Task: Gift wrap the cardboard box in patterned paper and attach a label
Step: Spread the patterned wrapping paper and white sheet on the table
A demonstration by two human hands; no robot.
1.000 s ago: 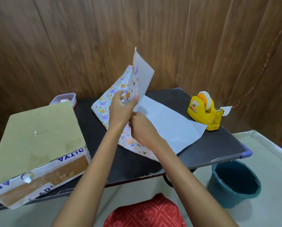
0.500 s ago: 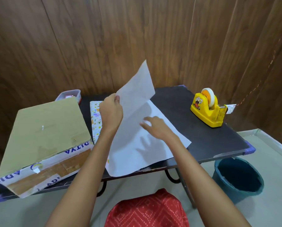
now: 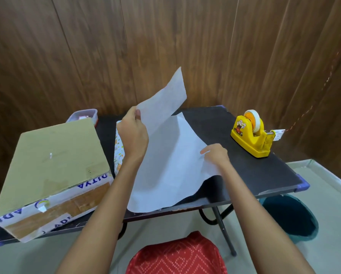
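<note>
A: Status, nearest first?

B: Red diamond-print cloth (image 3: 175,254) at the person's lap. Teal bucket (image 3: 288,216) on the floor, under the counter's (image 3: 254,171) right end. Cardboard box (image 3: 53,165) closed, on the counter's left end.

A: Any text on it?

B: White band on the near face with blue letters, upside down: "DITYA", plus a partial "ADI". There's brown tape beside the band. Can't read anything else.

A: Paper?

B: Patterned paper (image 3: 171,175) is mid-counter, just right of the box, white back facing up. The print only shows in a strip at the left edge: small orange and yellow marks on white. The near edge hangs over the counter front.

A: Hands?

B: Left hand (image 3: 134,135) pinches the far flap and holds it raised off the sheet. Right hand (image 3: 215,155) pinches the right edge, which lifts off the counter there.

A: Farther back?

B: Yellow tape dispenser (image 3: 252,137) on the right, roll loaded, cartoon sticker on its side. Small white tag (image 3: 278,133) just beside it on a red-and-white string, print too small to read. Clear plastic tub (image 3: 84,115) behind the box. Wood-panel wall (image 3: 165,36).
</note>
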